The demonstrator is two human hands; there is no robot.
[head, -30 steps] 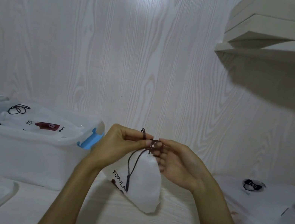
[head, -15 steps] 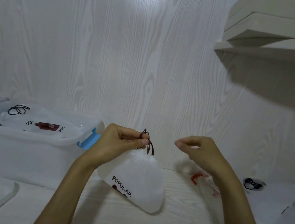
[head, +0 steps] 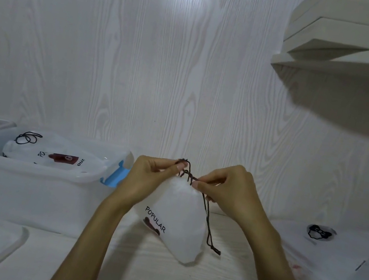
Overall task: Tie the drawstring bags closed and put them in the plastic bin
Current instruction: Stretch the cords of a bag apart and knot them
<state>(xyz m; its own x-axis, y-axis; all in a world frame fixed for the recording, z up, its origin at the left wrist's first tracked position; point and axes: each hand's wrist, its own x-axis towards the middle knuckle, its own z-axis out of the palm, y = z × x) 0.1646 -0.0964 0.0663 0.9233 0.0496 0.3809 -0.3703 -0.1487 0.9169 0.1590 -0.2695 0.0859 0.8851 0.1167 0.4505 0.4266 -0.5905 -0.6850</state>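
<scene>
**Right hand back at the cord; knot not yet drawn tight**

Change since half a second ago: the right hand, which was lifted clear and off to the right, has come back to the neck of the bag and taken the cord again. The left hand has kept its place at the neck. The bag hangs much as before, above the table, its "POPULAR" print facing the camera.

Risks, as judged:
- The cord is thin and dark. If either pinch slips while the ends are pulled apart, the crossing at the neck may undo, leaving the bag open.
- The bag hangs from the cord alone. A loose pinch on the left could let it drop to the table.
- The long tail dangles down the bag's right side, knotted end free. It may catch in the tie.
- Whether the crossing is a true knot or only a twist cannot be told.

Grip:
- Left: thumb and forefinger pressed together on the cord at the gathered neck, other fingers curled.
- Right: thumb and forefinger pinching the cord just right of the crossing; the tail runs down from there.

The bin stands to the left, one tied bag already in it. More bags lie flat at far right.
</scene>
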